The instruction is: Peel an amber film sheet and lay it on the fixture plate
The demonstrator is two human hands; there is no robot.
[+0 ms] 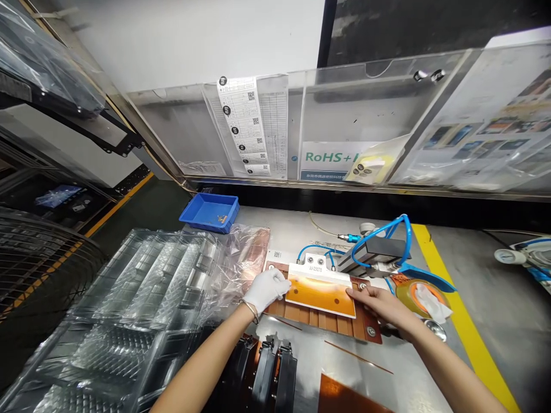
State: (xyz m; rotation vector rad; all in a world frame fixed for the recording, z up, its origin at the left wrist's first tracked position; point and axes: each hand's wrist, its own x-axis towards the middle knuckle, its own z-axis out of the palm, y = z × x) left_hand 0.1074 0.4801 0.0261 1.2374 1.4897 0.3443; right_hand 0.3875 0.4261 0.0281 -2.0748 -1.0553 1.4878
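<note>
**Amber Sheet Seated on Fixture Plate: Head View**

Head view. One amber sheet (321,293) lay flat on the brown fixture plate (369,328), its far edge against the white clamp bar (319,271). The left hand (267,289), in a white glove, rested at the sheet's left edge with fingers curled together and tips touching that edge; whether they pinched it could not be told. The bare right hand (381,303) lay at the right edge, fingers extended and close together, pressing down on the sheet's corner rather than closing around it.

Handling, judged from appearance: the sheet looked thin, light and flexible, with a glossy face that would likely be slippery and prone to creasing or fingerprints. Hold was best taken at the two opposite short edges, kept level.

Count:
- one amber sheet on the plate, with two small holes visible
- one fixture plate
- two hands, one gloved
- one blue bin (209,211) at the far left of the bench
- one roll of tape (418,295) just right of the plate
- blue air hoses (387,232) beyond the clamp bar, number uncertain
- a stack of clear plastic trays (142,298) to the left, uncountable.
</note>
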